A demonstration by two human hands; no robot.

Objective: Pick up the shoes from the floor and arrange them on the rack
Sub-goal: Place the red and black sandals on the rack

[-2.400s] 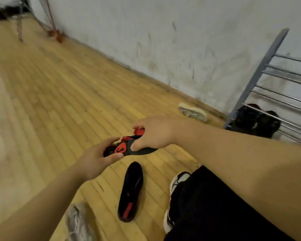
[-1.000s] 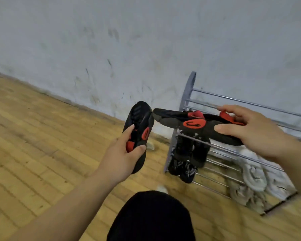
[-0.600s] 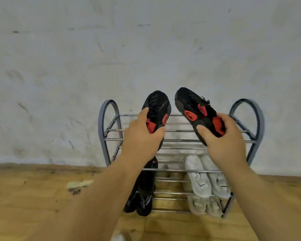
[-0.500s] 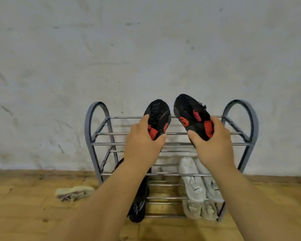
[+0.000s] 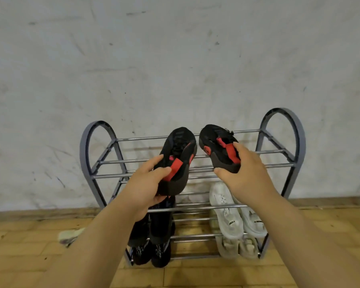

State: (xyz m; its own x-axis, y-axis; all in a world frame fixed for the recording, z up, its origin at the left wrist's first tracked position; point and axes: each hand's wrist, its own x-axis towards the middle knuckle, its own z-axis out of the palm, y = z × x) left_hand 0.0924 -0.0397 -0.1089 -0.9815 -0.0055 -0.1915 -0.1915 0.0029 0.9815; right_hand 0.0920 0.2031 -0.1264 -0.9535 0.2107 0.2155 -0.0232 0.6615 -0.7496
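Note:
A grey metal shoe rack (image 5: pixel 283 127) stands against the wall. My left hand (image 5: pixel 146 183) grips a black and red shoe (image 5: pixel 180 148) by its heel, toe pointing away over the top shelf's bars. My right hand (image 5: pixel 243 169) holds the matching black and red shoe (image 5: pixel 214 142) by the heel, beside the first, over the same shelf. Whether the soles rest on the bars I cannot tell. A black pair (image 5: pixel 154 246) sits on the lower shelves at the left. A white pair (image 5: pixel 235 223) sits there at the right.
A pale single shoe (image 5: pixel 69 238) lies on the wooden floor (image 5: pixel 29 256) left of the rack. The scuffed white wall (image 5: pixel 175 59) is right behind the rack. The top shelf's bars run bare to the left and right of the held shoes.
I turned from the floor to face the rack with one shoe in each hand. Over the last half second both shoes came lower and closer to the top shelf's bars.

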